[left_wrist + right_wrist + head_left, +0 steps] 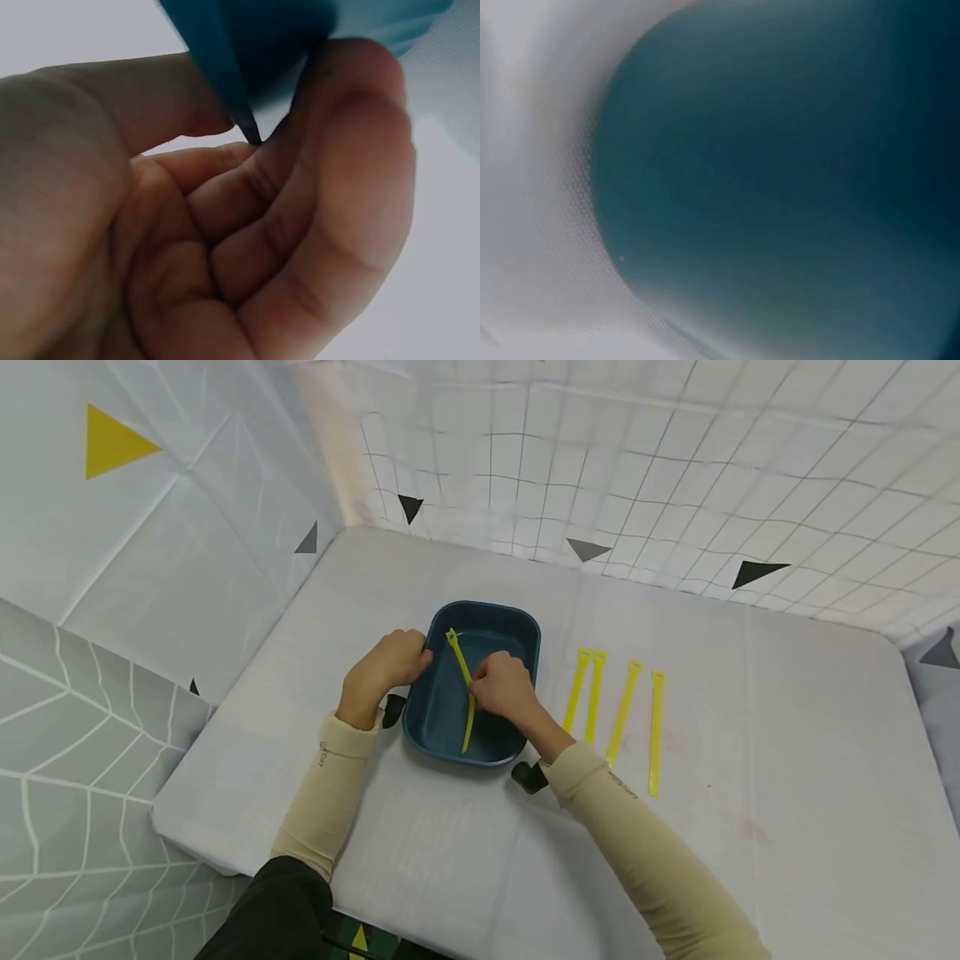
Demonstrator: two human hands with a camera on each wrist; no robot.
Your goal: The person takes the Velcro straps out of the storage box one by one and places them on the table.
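Observation:
A dark teal rectangular tray (435, 718) with rounded corners sits on the table. My left hand (386, 667) grips its left rim; the left wrist view shows thumb and curled fingers on either side of the tray's edge (225, 60). Inside the tray's outline, my right hand (506, 687) pinches a yellow cable tie (460, 656) around its middle. The tie slants, slotted head toward the far left corner and tip toward the near side. Only the tray's wall (742, 172) fills the right wrist view, with the right hand out of sight there.
Right of the tray, several yellow cable ties (656, 735) lie roughly side by side, heads away from me; the right forearm partly covers some. White cloth covers the table (787, 760). A gridded white sheet (600, 460) hangs behind it, and grey sheeting (90, 760) stands left.

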